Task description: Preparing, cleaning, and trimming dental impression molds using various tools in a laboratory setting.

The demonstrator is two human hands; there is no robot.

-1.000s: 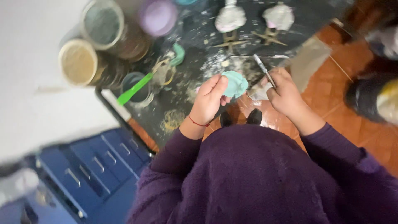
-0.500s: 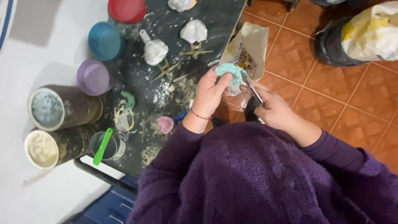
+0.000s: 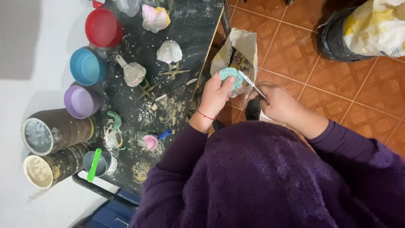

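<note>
i see my left hand with its grip closed around a small teal mould, held out past the edge of the bench and above an open paper bag on the floor. my right hand pinches a thin metal blade whose tip rests against the mould's rim. my worry is that the blade could slip toward the left thumb, since the piece is small and unsupported in the air, or that crumbs miss the bag. the mould looks round, pale teal, dusted with plaster, partly hidden by my fingers. dried plaster casts sit on the messy bench well apart.
</note>
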